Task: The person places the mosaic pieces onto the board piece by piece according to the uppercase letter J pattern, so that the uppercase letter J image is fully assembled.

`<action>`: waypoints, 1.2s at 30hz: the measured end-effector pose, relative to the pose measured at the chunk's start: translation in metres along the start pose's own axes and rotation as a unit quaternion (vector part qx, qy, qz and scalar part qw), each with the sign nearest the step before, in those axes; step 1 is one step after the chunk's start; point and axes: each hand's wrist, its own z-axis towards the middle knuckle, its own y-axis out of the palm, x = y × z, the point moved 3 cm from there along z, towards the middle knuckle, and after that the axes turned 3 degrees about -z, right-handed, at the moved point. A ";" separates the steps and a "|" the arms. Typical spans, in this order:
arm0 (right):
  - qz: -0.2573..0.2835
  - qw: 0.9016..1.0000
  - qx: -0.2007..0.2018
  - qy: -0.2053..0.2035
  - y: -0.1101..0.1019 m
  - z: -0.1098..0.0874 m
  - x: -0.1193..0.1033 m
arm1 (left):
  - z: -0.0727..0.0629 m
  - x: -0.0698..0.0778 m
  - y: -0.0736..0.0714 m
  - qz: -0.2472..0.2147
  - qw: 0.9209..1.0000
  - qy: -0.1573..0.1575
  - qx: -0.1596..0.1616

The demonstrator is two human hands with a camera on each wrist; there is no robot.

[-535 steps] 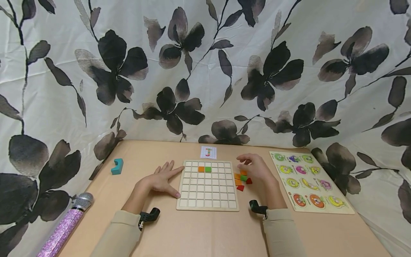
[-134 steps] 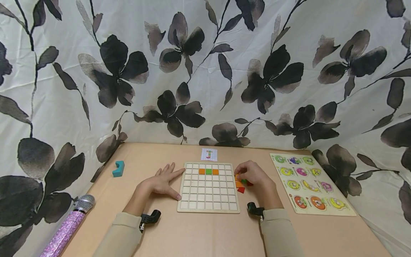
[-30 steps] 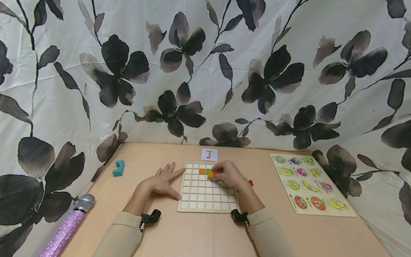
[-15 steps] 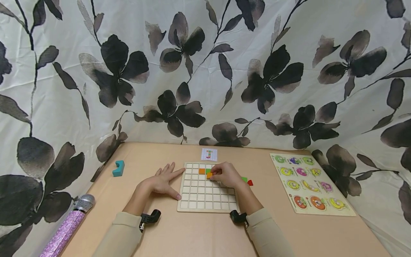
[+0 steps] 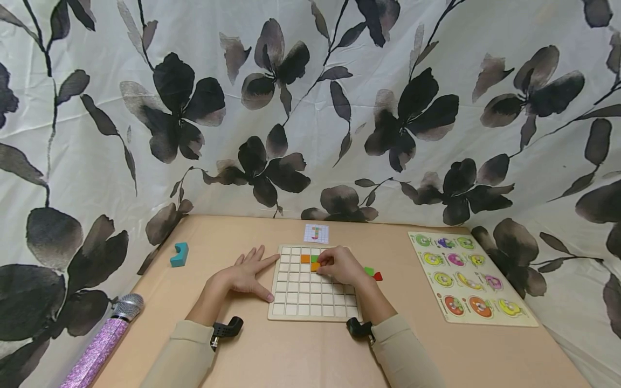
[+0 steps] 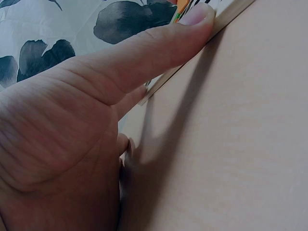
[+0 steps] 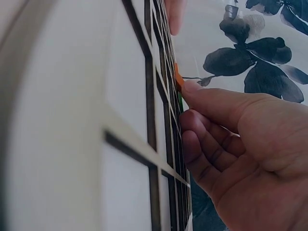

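Observation:
A pale wooden board (image 5: 314, 302) with a grid of square cells lies in the middle of the table. Orange (image 5: 305, 258) and green (image 5: 315, 258) square tiles sit in its second row. My right hand (image 5: 339, 265) pinches another orange tile (image 5: 315, 267) just below the green one; in the right wrist view the thumb lies against the tile's edge (image 7: 178, 77). This hand covers the cells to the right. My left hand (image 5: 245, 272) spreads its fingers on the table, thumb and index finger touching the board's left edge; its thumb (image 6: 192, 29) reaches the edge in the left wrist view.
Green (image 5: 369, 271) and red (image 5: 378, 276) tiles lie right of the board, partly behind my right forearm. A pattern card (image 5: 316, 233) lies beyond the board. A fruit picture board (image 5: 473, 277) is at the right, a teal block (image 5: 179, 254) and a glittery microphone (image 5: 104, 339) at the left.
Since the oldest frame, a second orange tile joined the row. My right hand moved from the loose tiles onto the board, bringing another orange tile, now lowered below the green one. The left hand stayed.

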 end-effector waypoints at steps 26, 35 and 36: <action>-0.023 1.000 -0.007 0.005 0.004 0.001 0.002 | 0.000 0.001 0.000 0.002 1.000 0.000 -0.002; -0.022 1.000 -0.010 0.009 0.003 0.001 0.001 | -0.001 0.001 -0.001 0.000 1.000 0.001 -0.002; -0.021 1.000 -0.010 0.010 0.003 0.001 0.001 | -0.001 0.001 -0.001 0.001 1.000 0.001 -0.002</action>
